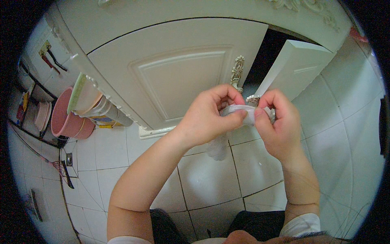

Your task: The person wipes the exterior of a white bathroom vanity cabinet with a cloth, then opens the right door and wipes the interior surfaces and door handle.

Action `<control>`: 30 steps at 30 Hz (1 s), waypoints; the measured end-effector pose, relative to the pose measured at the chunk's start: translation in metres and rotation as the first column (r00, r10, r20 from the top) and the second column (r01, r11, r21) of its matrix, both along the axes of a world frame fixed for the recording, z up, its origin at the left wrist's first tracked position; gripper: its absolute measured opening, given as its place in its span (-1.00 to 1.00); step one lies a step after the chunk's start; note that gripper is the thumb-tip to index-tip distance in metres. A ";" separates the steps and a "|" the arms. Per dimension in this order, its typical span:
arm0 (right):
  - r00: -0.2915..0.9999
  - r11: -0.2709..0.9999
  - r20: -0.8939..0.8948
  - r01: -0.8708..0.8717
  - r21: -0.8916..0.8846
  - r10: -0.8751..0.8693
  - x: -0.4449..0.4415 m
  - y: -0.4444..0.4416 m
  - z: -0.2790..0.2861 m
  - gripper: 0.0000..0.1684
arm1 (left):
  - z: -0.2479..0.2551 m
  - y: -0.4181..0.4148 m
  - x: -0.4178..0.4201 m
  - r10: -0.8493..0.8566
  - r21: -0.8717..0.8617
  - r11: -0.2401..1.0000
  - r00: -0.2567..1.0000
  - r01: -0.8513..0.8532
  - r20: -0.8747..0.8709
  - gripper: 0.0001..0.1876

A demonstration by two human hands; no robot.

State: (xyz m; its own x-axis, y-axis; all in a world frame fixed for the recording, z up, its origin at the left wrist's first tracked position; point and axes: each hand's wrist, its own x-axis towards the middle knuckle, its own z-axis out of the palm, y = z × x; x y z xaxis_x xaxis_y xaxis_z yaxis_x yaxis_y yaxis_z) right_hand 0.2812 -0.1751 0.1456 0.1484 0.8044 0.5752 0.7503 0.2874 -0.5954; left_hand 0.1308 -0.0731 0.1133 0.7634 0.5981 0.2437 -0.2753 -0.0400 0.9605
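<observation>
A piece of thin white cloth is gathered and pinched between both my hands, in front of the cabinet. My left hand grips its left part between thumb and curled fingers. Close beside it, my right hand pinches the bunched right end. A loose, sheer-looking length hangs down below my left hand, above the floor. My fingers cover part of the cloth, so its full shape cannot be told.
Ahead stands a white cabinet with one closed door, an ornate handle and a second door swung outward. To the left are a pink bucket, a white pail and a rack shelf. White tiles cover the floor.
</observation>
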 end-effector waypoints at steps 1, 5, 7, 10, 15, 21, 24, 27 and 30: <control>1.000 1.000 -0.003 -0.002 0.009 0.002 0.000 0.000 0.000 -0.88 | 0.000 0.001 -0.001 -0.002 -0.032 0.999 1.000 0.001 -0.018 -0.84; 1.000 1.000 -0.024 0.010 0.004 -0.010 -0.001 0.000 -0.001 -0.88 | -0.002 0.001 0.000 0.035 -0.139 0.990 0.999 -0.031 0.028 -0.82; 0.999 1.000 -0.036 -0.002 0.014 0.002 -0.001 0.000 -0.001 -0.89 | -0.003 0.001 0.002 0.046 -0.165 0.986 0.994 -0.029 0.101 -0.82; 0.999 1.000 -0.033 -0.002 0.012 0.003 -0.001 0.000 0.000 -0.89 | -0.006 0.000 0.003 0.065 -0.177 0.983 0.990 -0.043 0.125 -0.82; 0.999 1.000 -0.042 0.009 -0.020 -0.010 -0.003 -0.001 0.001 -0.89 | -0.010 0.001 0.004 0.082 -0.238 0.969 0.993 -0.059 0.088 -0.85; 0.999 0.999 -0.035 -0.019 -0.044 0.017 -0.004 -0.001 0.002 -0.91 | -0.020 -0.002 0.017 0.041 -0.550 0.819 0.938 0.166 0.345 -0.89; 0.999 0.999 -0.035 -0.014 -0.052 0.012 -0.004 -0.001 0.003 -0.91 | -0.023 -0.003 0.018 0.020 -0.611 0.747 0.909 0.262 0.415 -0.90; 0.999 0.998 -0.042 -0.005 -0.066 0.002 -0.005 -0.002 0.003 -0.91 | -0.025 -0.004 0.021 0.027 -0.612 0.744 0.902 0.270 0.431 -0.89; 0.998 0.997 -0.054 0.004 -0.080 -0.008 -0.005 -0.003 0.003 -0.91 | -0.027 -0.007 0.023 0.057 -0.593 0.775 0.910 0.218 0.410 -0.89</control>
